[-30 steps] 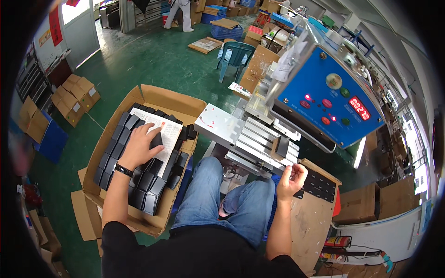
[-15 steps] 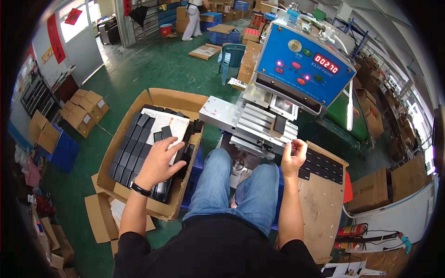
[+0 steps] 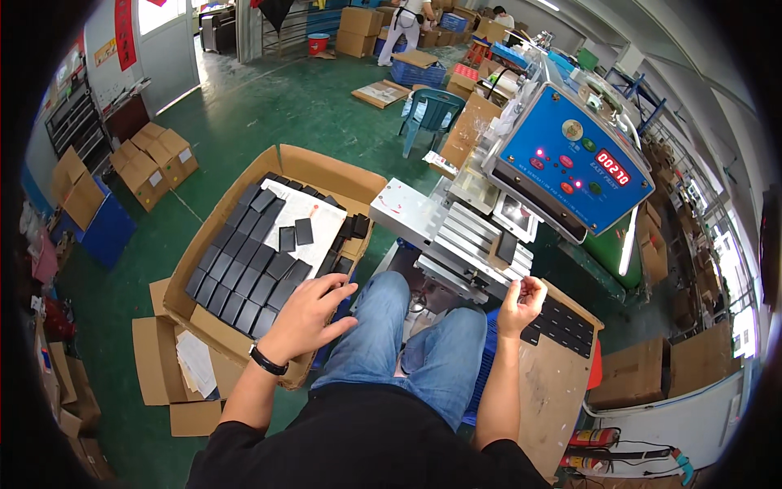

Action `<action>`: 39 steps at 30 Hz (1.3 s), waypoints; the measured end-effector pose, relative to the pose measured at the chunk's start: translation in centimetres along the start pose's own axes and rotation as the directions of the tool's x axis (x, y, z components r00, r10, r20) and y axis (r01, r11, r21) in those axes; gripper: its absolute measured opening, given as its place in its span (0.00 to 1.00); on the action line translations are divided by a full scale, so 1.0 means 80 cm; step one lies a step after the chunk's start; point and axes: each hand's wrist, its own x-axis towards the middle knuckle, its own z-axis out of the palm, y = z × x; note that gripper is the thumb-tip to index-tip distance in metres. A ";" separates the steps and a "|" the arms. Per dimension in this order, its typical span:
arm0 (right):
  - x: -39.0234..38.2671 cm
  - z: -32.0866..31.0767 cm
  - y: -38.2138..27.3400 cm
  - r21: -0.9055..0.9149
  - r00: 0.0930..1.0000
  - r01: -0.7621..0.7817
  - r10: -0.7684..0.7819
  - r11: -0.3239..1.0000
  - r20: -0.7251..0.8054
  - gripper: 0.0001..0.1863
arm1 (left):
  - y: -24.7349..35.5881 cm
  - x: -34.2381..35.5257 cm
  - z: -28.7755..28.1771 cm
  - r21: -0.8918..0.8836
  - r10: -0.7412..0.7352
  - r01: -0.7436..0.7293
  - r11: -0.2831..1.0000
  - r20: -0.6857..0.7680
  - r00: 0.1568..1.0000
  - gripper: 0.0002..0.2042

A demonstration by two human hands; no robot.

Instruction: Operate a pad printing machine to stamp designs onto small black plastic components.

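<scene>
Rows of flat black parts (image 3: pixel 244 273) fill the open cardboard box (image 3: pixel 326 175) on the left, with a white sheet (image 3: pixel 318 213) lying over its far part. The left hand (image 3: pixel 311 316) lies spread, fingers wide and gripping nothing, on the near right corner of those rows. The right hand (image 3: pixel 521 303) is loosely curled, whether pinching anything I cannot tell, just near the metal bed (image 3: pixel 456 236) of the blue-panelled machine (image 3: pixel 574 167), beside black parts (image 3: pixel 562 322) laid out on a board at right.

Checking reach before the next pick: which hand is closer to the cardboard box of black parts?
Left. The left hand rests at the cardboard box near its corner; the right hand is away by the machine.
</scene>
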 end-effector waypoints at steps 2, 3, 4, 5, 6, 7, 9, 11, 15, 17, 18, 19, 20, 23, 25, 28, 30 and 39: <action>-0.002 0.000 0.002 0.015 1.000 -0.002 0.002 1.000 -0.019 0.11 | -0.005 0.006 0.001 0.019 -0.001 0.001 1.000 0.002 1.000 0.27; -0.002 0.000 0.003 0.009 1.000 -0.009 0.009 1.000 -0.029 0.11 | -0.005 0.012 0.004 0.018 0.007 -0.007 1.000 0.013 1.000 0.27; -0.001 0.000 0.004 0.013 1.000 0.011 -0.011 1.000 -0.027 0.11 | -0.004 0.018 0.007 0.013 -0.002 0.001 1.000 0.018 1.000 0.27; -0.004 0.000 0.004 0.010 0.999 0.024 -0.024 1.000 -0.032 0.11 | -0.006 0.023 0.011 0.006 -0.004 0.004 1.000 0.033 0.999 0.27; -0.006 -0.001 0.005 0.005 0.999 0.034 -0.034 0.999 -0.040 0.12 | -0.007 0.030 0.016 -0.001 -0.005 0.005 1.000 0.053 0.999 0.26; -0.008 -0.003 0.006 -0.003 0.998 0.041 -0.041 0.999 -0.050 0.12 | -0.007 0.039 0.021 -0.007 -0.004 0.005 1.000 0.076 0.997 0.26; -0.007 0.000 0.005 -0.006 0.998 0.055 -0.055 0.998 -0.033 0.12 | -0.008 0.062 0.033 -0.018 0.033 -0.031 0.999 0.122 0.992 0.26; -0.003 0.001 -0.003 -0.005 0.999 0.016 -0.016 1.000 -0.041 0.12 | 0.000 0.076 0.047 -0.035 0.052 -0.048 0.998 0.132 0.990 0.26; 0.001 -0.006 0.000 0.024 0.999 0.018 -0.018 1.000 -0.037 0.12 | 0.022 0.118 0.078 -0.064 0.125 -0.114 0.991 0.199 0.972 0.26; 0.003 -0.005 0.003 0.068 0.998 0.069 -0.068 0.995 -0.015 0.13 | 0.034 0.140 0.091 -0.067 0.162 -0.152 0.986 0.185 0.969 0.26; 0.003 -0.006 0.005 0.069 0.998 0.055 -0.054 0.996 -0.019 0.13 | 0.039 0.148 0.099 -0.063 0.160 -0.150 0.987 0.199 0.967 0.26; 0.003 -0.006 0.006 0.077 0.998 0.058 -0.057 0.995 -0.017 0.13 | 0.043 0.155 0.106 -0.087 0.190 -0.175 0.981 0.204 0.960 0.26; 0.003 -0.007 0.006 0.085 0.998 0.064 -0.063 0.994 -0.014 0.13 | 0.048 0.161 0.112 -0.110 0.217 -0.198 0.974 0.205 0.954 0.27; 0.002 -0.008 0.008 0.101 0.997 0.077 -0.077 0.992 -0.006 0.13 | 0.060 0.181 0.129 -0.158 0.272 -0.243 0.957 0.202 0.941 0.27; 0.002 -0.009 0.009 0.105 0.996 0.085 -0.085 0.991 -0.004 0.13 | 0.066 0.195 0.139 -0.176 0.311 -0.278 0.944 0.201 0.929 0.28; 0.003 -0.007 0.005 0.115 0.995 0.101 -0.102 0.988 0.002 0.13 | 0.077 0.226 0.151 -0.190 0.371 -0.338 0.922 0.177 0.912 0.30; 0.003 -0.007 0.000 0.106 0.996 0.086 -0.087 0.991 0.002 0.12 | 0.088 0.244 0.160 -0.187 0.392 -0.363 0.913 0.147 0.908 0.31; 0.003 -0.004 -0.005 0.082 0.998 0.057 -0.057 0.995 0.002 0.12 | 0.113 0.214 0.166 -0.374 0.499 -0.459 0.806 0.012 0.866 0.27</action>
